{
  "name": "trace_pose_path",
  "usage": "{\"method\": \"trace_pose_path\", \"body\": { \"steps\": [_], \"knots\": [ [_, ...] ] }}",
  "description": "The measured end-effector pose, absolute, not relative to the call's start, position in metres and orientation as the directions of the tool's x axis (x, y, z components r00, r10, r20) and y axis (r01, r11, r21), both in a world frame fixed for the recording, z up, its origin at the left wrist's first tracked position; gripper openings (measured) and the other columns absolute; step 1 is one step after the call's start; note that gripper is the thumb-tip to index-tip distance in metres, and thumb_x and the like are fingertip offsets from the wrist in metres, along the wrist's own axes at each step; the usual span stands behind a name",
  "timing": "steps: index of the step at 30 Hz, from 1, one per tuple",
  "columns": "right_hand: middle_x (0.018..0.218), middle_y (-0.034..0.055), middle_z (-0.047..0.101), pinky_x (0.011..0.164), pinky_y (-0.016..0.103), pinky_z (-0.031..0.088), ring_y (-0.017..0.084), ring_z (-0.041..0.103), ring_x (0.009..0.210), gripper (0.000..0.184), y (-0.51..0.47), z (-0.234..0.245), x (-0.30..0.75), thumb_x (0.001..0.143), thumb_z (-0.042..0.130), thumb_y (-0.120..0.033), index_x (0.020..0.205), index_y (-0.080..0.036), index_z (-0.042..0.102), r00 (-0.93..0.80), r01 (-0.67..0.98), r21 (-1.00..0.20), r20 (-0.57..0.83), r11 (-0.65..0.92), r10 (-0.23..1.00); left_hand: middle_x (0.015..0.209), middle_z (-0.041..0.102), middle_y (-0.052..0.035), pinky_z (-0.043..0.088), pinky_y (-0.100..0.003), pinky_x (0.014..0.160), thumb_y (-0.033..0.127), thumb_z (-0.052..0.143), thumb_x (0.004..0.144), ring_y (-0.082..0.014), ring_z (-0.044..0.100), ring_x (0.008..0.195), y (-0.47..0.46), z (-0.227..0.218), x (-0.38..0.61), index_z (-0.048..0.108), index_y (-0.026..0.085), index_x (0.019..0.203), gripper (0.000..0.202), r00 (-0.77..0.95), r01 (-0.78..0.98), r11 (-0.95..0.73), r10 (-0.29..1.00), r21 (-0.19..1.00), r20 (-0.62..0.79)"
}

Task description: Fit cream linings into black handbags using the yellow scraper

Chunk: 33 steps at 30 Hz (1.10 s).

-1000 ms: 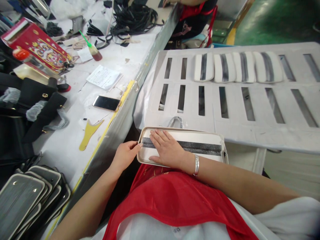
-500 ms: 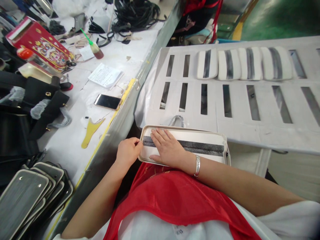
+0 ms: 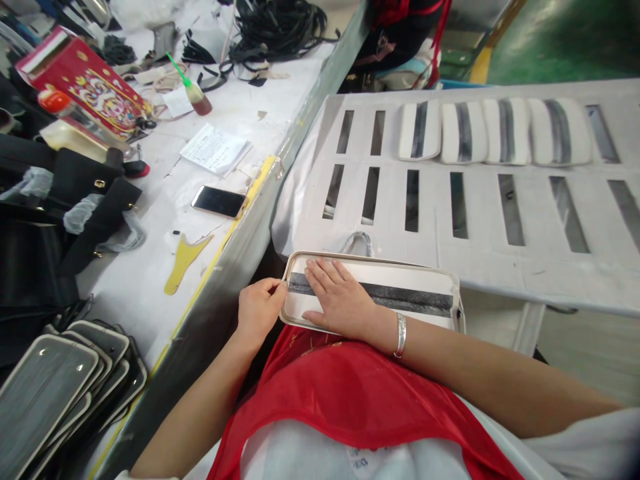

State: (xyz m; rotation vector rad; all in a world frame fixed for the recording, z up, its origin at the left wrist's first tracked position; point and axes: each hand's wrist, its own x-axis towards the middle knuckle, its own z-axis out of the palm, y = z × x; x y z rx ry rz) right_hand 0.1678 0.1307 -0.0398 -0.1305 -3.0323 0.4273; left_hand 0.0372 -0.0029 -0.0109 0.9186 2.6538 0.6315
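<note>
A cream bag panel (image 3: 400, 277) with a dark strip along its middle lies on my lap, against a red apron (image 3: 350, 393). My right hand (image 3: 337, 300) rests flat on the panel's left half, fingers stretched over the dark strip. My left hand (image 3: 257, 307) grips the panel's left edge with curled fingers. A silver bangle circles my right wrist.
A white slotted rack (image 3: 500, 200) ahead holds several similar cream panels (image 3: 493, 131). On the long table at left lie a phone (image 3: 219, 201), a yellow cut-out (image 3: 183, 261), papers, a red box (image 3: 83, 87), black bags and stacked grey panels (image 3: 55, 393). Another person sits at the far end.
Both hands hold their places on the panel. The view has shifted slightly; my left fingers have curled a little tighter on the edge.
</note>
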Motion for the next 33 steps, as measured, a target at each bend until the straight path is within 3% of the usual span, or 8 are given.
{"method": "trace_pose_path", "body": {
  "steps": [3,6,10,13,17,25,29,33],
  "knots": [
    [0.150,0.0180,0.032,0.116,0.048,0.015,0.032,0.024,0.140,0.081,0.130,-0.040,0.168,0.084,0.049,-0.059,0.140,-0.002,0.040,-0.993,0.074,-0.269,0.067,0.960,0.095,0.080,0.074,-0.0037,0.045,-0.027,0.072,0.033,0.052,0.083,-0.0170,0.065,0.073,-0.004,-0.012,0.037,0.075,0.018,0.083,0.027,-0.771,0.523,0.692,0.633,0.497,-0.070],
    [0.150,0.0181,0.032,0.116,0.048,0.014,0.032,0.024,0.140,0.081,0.130,-0.042,0.168,0.084,0.049,-0.060,0.140,-0.002,0.040,-0.992,0.073,-0.262,0.078,0.962,0.097,0.081,0.073,-0.0038,0.047,-0.027,0.073,0.037,0.056,0.081,-0.0178,0.065,0.075,-0.010,-0.014,0.035,0.074,0.016,0.084,0.028,-0.779,0.402,0.652,0.613,0.643,-0.134],
    [0.150,0.0178,0.033,0.116,0.047,0.014,0.032,0.024,0.140,0.082,0.130,-0.044,0.168,0.083,0.049,-0.061,0.141,-0.003,0.039,-0.993,0.072,-0.267,0.076,0.961,0.096,0.077,0.072,-0.0047,0.050,-0.028,0.066,0.050,0.061,0.078,-0.0178,0.064,0.069,-0.017,-0.027,0.028,0.072,0.014,0.084,0.039,-0.714,-0.160,0.434,0.569,0.886,-0.408],
    [0.150,0.0186,0.032,0.116,0.048,0.014,0.032,0.024,0.140,0.083,0.130,-0.043,0.167,0.083,0.049,-0.061,0.140,-0.002,0.039,-0.993,0.075,-0.268,0.066,0.960,0.096,0.071,0.068,-0.0025,0.049,-0.025,0.062,0.047,0.077,0.062,-0.0137,0.061,0.062,-0.017,-0.041,0.024,0.069,0.014,0.077,0.037,-0.676,-0.437,0.273,0.528,0.857,-0.514],
    [0.150,0.0185,0.031,0.116,0.048,0.014,0.032,0.023,0.141,0.084,0.131,-0.043,0.168,0.083,0.049,-0.062,0.140,-0.002,0.039,-0.993,0.076,-0.266,0.067,0.961,0.097,0.059,0.061,0.0036,0.045,-0.020,0.054,0.039,0.086,0.050,-0.0086,0.054,0.052,-0.011,-0.050,0.021,0.061,0.016,0.067,0.038,-0.638,-0.553,0.232,0.500,0.800,-0.586],
    [0.150,0.0191,0.031,0.116,0.049,0.014,0.033,0.024,0.140,0.084,0.131,-0.044,0.167,0.083,0.050,-0.061,0.140,-0.001,0.039,-0.992,0.075,-0.276,0.078,0.958,0.100,0.061,0.057,0.0059,0.042,-0.019,0.053,0.039,0.080,0.062,-0.0067,0.050,0.054,-0.010,-0.051,0.012,0.056,0.017,0.071,0.034,-0.596,-0.416,0.334,0.602,0.846,-0.531],
    [0.150,0.0200,0.031,0.116,0.048,0.013,0.033,0.023,0.140,0.084,0.132,-0.045,0.166,0.083,0.051,-0.061,0.141,-0.001,0.039,-0.992,0.070,-0.286,0.085,0.956,0.098,0.062,0.056,0.0053,0.042,-0.020,0.055,0.043,0.072,0.070,-0.0078,0.050,0.056,-0.008,-0.043,0.005,0.056,0.017,0.071,0.031,-0.617,-0.118,0.466,0.658,0.877,-0.433],
    [0.150,0.0191,0.032,0.116,0.049,0.014,0.033,0.024,0.140,0.084,0.132,-0.045,0.165,0.083,0.051,-0.060,0.140,-0.001,0.039,-0.993,0.068,-0.298,0.071,0.952,0.093,0.062,0.058,0.0029,0.045,-0.023,0.057,0.044,0.065,0.076,-0.0115,0.056,0.058,-0.003,-0.031,-0.005,0.055,0.017,0.070,0.029,-0.544,0.203,0.562,0.746,0.802,-0.384]
  ]
}}
